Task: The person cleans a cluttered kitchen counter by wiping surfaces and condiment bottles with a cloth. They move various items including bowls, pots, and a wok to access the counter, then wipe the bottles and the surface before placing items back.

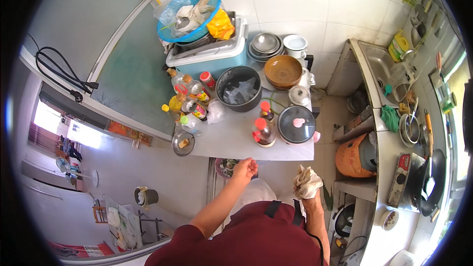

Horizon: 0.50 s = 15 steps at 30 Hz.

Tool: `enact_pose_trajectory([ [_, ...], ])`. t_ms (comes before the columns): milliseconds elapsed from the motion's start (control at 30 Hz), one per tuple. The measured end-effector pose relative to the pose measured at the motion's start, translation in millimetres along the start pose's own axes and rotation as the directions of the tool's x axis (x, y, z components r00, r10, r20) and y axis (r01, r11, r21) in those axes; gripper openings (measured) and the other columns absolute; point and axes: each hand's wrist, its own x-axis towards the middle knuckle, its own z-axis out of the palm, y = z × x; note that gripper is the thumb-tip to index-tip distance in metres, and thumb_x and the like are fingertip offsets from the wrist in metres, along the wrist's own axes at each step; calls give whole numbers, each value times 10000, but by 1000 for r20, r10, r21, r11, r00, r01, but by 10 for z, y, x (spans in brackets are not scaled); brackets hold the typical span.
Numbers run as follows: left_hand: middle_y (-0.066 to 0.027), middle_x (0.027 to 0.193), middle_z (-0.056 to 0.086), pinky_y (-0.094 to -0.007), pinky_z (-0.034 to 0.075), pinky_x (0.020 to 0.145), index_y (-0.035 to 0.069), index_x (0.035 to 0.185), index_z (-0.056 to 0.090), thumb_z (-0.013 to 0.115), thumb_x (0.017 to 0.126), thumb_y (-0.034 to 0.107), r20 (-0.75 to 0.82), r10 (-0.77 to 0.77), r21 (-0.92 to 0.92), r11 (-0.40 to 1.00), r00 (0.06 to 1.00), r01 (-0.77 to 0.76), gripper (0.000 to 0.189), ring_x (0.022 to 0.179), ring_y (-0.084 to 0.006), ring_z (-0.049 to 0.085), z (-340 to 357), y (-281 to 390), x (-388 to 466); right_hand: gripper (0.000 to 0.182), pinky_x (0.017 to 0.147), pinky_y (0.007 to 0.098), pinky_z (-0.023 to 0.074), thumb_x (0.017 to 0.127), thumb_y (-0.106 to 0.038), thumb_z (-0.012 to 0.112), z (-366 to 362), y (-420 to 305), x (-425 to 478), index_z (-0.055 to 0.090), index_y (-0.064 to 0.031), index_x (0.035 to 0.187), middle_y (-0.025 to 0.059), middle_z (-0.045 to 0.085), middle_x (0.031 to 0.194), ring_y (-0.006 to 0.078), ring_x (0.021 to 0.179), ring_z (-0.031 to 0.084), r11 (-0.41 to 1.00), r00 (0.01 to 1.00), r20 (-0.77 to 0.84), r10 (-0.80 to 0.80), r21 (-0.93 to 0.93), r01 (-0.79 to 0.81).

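My right hand (312,202) grips a crumpled beige cloth (307,183), held in front of my body on the right. Near the front edge of the white table (221,144) is my left hand (245,170), its fingers loosely curved and holding nothing. On the tabletop beyond it stand two red-capped bottles (264,133) of dark liquid. To their right is a pot with a glass lid (292,123) and a pink knob. A metal bowl (183,143) with a piece of food in it sits at the table's front left corner.
Several sauce and oil bottles (199,92) crowd the table's left side, beside a dark pot (231,103) with plastic inside. A blue basket (196,37) tops a cooler box (207,61) behind. Along the right run a counter (386,162), a wok (434,184) and a sink (373,57).
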Motion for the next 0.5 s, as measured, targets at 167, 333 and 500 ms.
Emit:
enact_pose_trajectory([
  [167,-98,999,621,-370,518,717,78,1075,558,666,854,111,-134,253,260,942,958,-213,248,824,-227,627,-337,796,341,239,453,275,424,951,-292,566,705,184,371,614,-60,918,35,576,646,141,520,553,992,1000,-12,10,-126,-12],
  [333,-163,1300,459,-497,382,1004,69,1260,502,740,743,55,317,812,862,-30,491,-506,570,1206,-365,428,-443,1483,916,175,485,338,462,833,-229,632,928,638,740,603,-59,800,89,583,600,213,537,594,505,960,178,-215,-821,266],
  [500,-185,1523,183,-565,315,1055,174,1425,396,782,686,44,392,697,915,-232,601,-329,844,1324,-463,271,-107,2061,1342,168,506,315,437,849,-223,600,1249,568,656,582,-56,843,53,551,641,164,557,541,631,991,-40,-130,-774,51],
])
